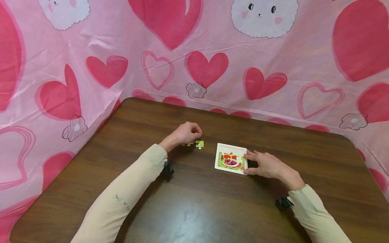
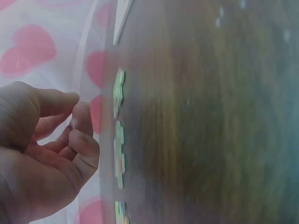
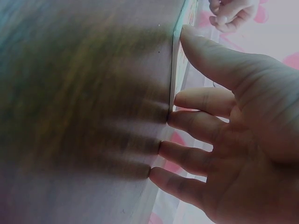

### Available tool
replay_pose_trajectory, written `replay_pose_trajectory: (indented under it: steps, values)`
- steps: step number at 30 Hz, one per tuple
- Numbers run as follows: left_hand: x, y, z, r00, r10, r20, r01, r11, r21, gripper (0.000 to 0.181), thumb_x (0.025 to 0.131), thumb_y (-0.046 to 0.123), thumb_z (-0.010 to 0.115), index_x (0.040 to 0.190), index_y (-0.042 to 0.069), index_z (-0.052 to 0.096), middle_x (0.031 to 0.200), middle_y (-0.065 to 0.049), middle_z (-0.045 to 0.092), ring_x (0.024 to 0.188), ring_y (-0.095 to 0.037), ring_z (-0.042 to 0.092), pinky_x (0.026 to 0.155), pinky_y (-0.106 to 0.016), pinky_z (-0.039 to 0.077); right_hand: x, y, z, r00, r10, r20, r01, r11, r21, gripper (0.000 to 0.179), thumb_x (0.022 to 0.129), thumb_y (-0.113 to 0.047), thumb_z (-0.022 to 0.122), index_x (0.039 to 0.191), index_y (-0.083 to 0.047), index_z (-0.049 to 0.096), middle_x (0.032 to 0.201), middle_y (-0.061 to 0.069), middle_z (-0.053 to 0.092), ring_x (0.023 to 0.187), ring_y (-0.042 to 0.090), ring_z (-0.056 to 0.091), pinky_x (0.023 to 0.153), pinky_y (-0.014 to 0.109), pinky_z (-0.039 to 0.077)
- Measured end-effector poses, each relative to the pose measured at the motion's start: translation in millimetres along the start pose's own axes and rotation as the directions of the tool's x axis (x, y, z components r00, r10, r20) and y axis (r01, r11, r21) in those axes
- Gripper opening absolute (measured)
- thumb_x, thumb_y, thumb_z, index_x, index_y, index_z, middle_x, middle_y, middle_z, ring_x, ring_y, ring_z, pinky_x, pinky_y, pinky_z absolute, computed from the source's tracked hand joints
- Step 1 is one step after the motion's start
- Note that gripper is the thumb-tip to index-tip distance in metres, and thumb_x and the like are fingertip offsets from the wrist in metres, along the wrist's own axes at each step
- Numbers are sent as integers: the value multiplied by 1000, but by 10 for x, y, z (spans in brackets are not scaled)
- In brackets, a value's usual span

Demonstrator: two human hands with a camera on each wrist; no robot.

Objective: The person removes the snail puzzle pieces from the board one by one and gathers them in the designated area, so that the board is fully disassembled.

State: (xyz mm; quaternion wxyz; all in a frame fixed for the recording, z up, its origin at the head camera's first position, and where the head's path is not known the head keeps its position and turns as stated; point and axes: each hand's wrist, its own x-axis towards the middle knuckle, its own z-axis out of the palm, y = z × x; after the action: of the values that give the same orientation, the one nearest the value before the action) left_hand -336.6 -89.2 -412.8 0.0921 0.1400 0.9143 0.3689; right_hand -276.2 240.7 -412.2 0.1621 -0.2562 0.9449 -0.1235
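On the table lies a white-framed jigsaw tray (image 1: 217,156) with a colourful picture partly assembled in its lower part; its upper part shows white. My right hand (image 1: 269,166) rests at the tray's right edge, thumb and fingers apart. In the right wrist view the thumb and index finger touch the tray's edge (image 3: 174,65), while other fingertips reach the tabletop. To the tray's left, my left hand (image 1: 186,133) hovers over loose puzzle pieces (image 1: 200,144), fingers curled and thumb near the fingertips. Nothing shows between them in the left wrist view, where several puzzle pieces (image 2: 119,154) lie below the hand.
The brown wooden table (image 1: 182,217) has rounded corners. A pink cloth (image 1: 171,70) with red hearts and rabbit faces hangs behind it and along its sides. Black devices (image 1: 167,171) are strapped at both wrists.
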Motion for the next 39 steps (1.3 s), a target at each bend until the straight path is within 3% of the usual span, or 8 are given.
replay_pose_trajectory:
  steps: [10, 25, 35, 39]
  values:
    - [-34, 162, 162, 997, 68, -18, -67, 995, 72, 15, 95, 21, 64, 104, 11, 69, 93, -5, 68, 79, -16, 59, 73, -27, 47, -4, 14, -1, 1000, -2, 0, 2, 1000, 0, 72, 87, -44, 71, 144, -9, 48, 156, 17, 35, 142, 45, 33, 108, 64, 31]
    - [-22, 419, 443, 993, 105, 48, -109, 990, 93, 17, 93, 20, 66, 107, 11, 69, 90, -3, 68, 75, -14, 57, 67, -23, 44, 6, 15, -21, 1000, -15, 2, 15, 1000, 5, 71, 87, -43, 71, 144, -7, 48, 155, 19, 35, 142, 46, 33, 109, 63, 32]
    - [23, 572, 600, 984, 134, 122, -158, 962, 222, 28, 91, 21, 67, 118, 14, 67, 99, -5, 69, 81, -15, 58, 67, -23, 44, 19, 1, -41, 1000, 11, 23, -12, 1000, 19, 73, 88, -48, 68, 146, -9, 46, 157, 19, 33, 142, 48, 30, 108, 67, 29]
    - [52, 587, 646, 977, 145, 159, -185, 943, 275, 31, 89, 22, 68, 119, 15, 67, 102, -5, 70, 87, -15, 60, 74, -25, 47, 24, 6, -47, 1000, 13, 23, -14, 1000, 24, 73, 88, -48, 68, 146, -10, 46, 157, 19, 33, 142, 48, 31, 108, 67, 30]
